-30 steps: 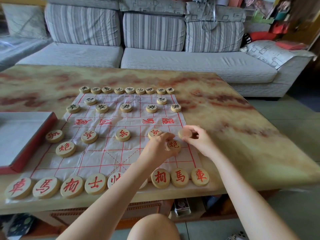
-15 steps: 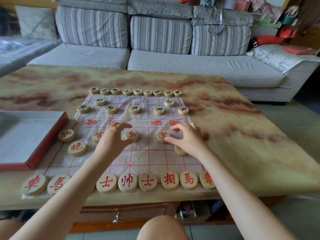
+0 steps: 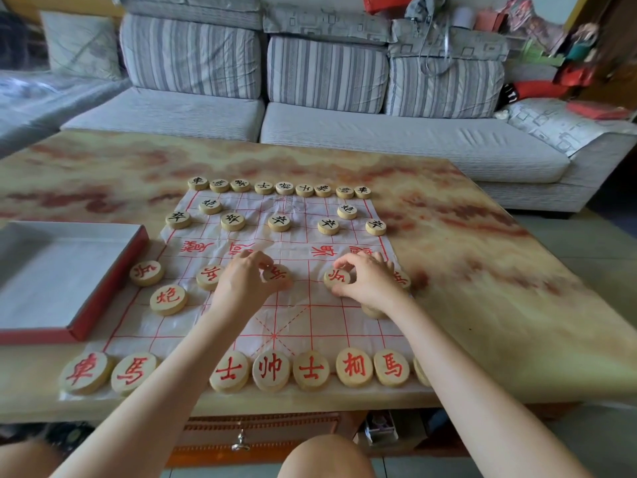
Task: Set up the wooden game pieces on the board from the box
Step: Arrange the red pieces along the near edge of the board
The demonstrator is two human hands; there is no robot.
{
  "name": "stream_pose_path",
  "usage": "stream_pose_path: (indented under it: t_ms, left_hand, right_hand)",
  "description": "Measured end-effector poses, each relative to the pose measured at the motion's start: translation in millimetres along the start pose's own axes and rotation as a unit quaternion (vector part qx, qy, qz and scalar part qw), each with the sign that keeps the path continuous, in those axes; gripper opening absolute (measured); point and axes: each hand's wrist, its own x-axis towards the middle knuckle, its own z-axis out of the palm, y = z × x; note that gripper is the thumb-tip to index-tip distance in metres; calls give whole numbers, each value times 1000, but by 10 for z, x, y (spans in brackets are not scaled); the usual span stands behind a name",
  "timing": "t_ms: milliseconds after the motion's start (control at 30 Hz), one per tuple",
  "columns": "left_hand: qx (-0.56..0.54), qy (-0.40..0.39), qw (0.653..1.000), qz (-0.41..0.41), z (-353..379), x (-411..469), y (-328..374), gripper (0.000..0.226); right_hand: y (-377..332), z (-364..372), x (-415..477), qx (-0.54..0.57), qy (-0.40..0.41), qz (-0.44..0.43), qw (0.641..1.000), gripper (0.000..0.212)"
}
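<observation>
The left hand [image 3: 246, 286] pinches a round pale wooden piece with a red character [image 3: 280, 274] near the middle of the white sheet board with red grid lines [image 3: 300, 315]. The right hand [image 3: 372, 284] pinches a like red-marked wooden disc [image 3: 337, 277] further right, in the same row. A line of black-marked wooden discs [image 3: 279, 188] runs along the far edge and a line of larger red-marked discs [image 3: 272, 369] along the near one. Left of the board sits a shallow red-walled box [image 3: 113, 281], on a marbled yellow-and-red table [image 3: 482, 270] with a grey striped sofa [image 3: 327, 74] beyond.
</observation>
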Motion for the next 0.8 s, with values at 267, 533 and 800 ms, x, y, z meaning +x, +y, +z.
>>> stream_pose_path:
  t_ms: [267, 533, 800]
  left_hand:
    - [-41, -43, 997, 40, -37, 26, -73, 49]
    - [-37, -54, 996, 66, -56, 36, -93, 49]
    - [-45, -58, 994, 77, -48, 64, -151, 49]
  right_hand:
    - [57, -80, -56, 54, -15, -9, 998, 51]
    - [8, -25, -40, 20, 9, 5, 1000, 47]
    - [-5, -63, -78, 54, 9, -6, 998, 61]
